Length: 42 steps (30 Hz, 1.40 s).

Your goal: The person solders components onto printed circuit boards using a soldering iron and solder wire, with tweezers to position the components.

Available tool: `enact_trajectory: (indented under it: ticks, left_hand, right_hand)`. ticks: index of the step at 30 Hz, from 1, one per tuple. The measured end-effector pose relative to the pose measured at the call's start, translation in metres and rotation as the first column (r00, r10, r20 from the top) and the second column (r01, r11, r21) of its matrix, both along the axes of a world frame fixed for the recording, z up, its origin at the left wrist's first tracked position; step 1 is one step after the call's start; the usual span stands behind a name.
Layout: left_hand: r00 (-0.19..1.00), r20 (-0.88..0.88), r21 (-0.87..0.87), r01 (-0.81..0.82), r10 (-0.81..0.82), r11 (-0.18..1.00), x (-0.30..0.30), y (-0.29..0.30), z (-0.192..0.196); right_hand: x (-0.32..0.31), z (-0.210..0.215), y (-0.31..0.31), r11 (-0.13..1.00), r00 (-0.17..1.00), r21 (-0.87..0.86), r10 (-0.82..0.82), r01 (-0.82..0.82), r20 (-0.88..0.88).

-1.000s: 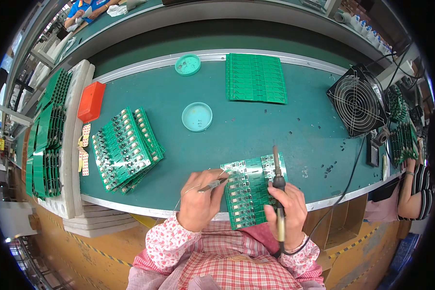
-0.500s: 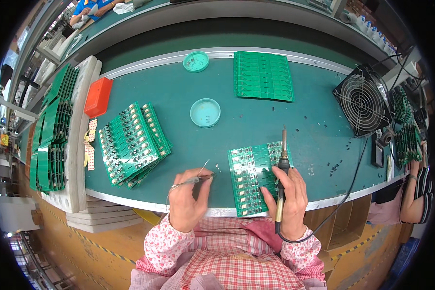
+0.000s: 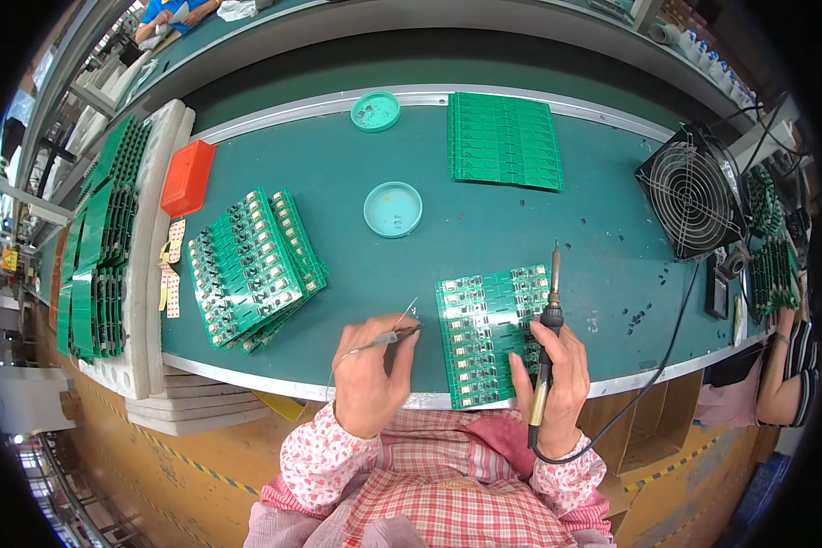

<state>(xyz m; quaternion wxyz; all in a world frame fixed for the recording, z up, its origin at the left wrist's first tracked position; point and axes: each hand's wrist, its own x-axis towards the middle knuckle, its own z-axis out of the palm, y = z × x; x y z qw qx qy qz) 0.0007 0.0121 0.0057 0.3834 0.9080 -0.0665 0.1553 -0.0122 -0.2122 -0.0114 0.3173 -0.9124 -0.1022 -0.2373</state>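
My left hand (image 3: 372,374) is raised left of a green circuit board panel (image 3: 480,342), thumb and fingers pinched around a thin solder wire (image 3: 405,313). A slim dark-tipped piece also shows at the fingertips; its kind is unclear. In my right hand (image 3: 562,379) is a soldering iron (image 3: 552,315), upright along the panel's right side, tip pointing away from me and touching nothing. The right thumb lies over the panel's lower right part. Rows of white and black components cover the panel, which rests at the table's near edge.
Populated boards (image 3: 251,269) are stacked at left, bare boards (image 3: 505,142) at the back. Two round turquoise dishes (image 3: 393,210) hold small parts. A red box (image 3: 188,178), foam-racked boards (image 3: 100,247) and a black fan (image 3: 691,192) flank the table (image 3: 320,155). The iron's cord crosses at right; co-workers show at the edges.
My left hand has shifted right, nearer the panel, with the solder wire. The soldering iron has moved slightly right in my right hand. The whole view has shifted a little too.
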Motion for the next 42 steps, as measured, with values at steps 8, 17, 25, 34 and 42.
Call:
enact_trajectory:
  ticks: [8, 17, 25, 34, 42]
  left_hand:
    - [1.000, -0.009, -0.010, 0.001, -0.001, 1.000, 0.000, 0.001, -0.001]
    - [1.000, 0.018, 0.005, 0.004, -0.004, 1.000, 0.001, 0.000, -0.002]
    - [1.000, 0.027, 0.010, 0.016, -0.016, 1.000, 0.001, 0.000, -0.001]
    - [0.998, 0.039, -0.080, 0.052, -0.049, 0.995, 0.010, -0.013, -0.001]
    - [0.994, 0.004, -0.072, 0.112, -0.112, 0.991, 0.017, -0.020, -0.002]
  right_hand:
    - [0.000, -0.001, -0.001, 1.000, 1.000, 0.001, 0.017, -0.017, 0.024]
    - [0.000, 0.000, -0.001, 1.000, 1.000, 0.001, 0.016, -0.017, 0.024]
    - [0.000, 0.002, -0.001, 1.000, 0.999, 0.000, 0.023, -0.023, 0.031]
    - [-0.014, 0.012, -0.008, 0.970, 0.989, 0.236, 0.021, -0.055, 0.144]
    - [-0.020, 0.008, -0.011, 0.923, 0.993, 0.372, 0.065, -0.100, 0.103]
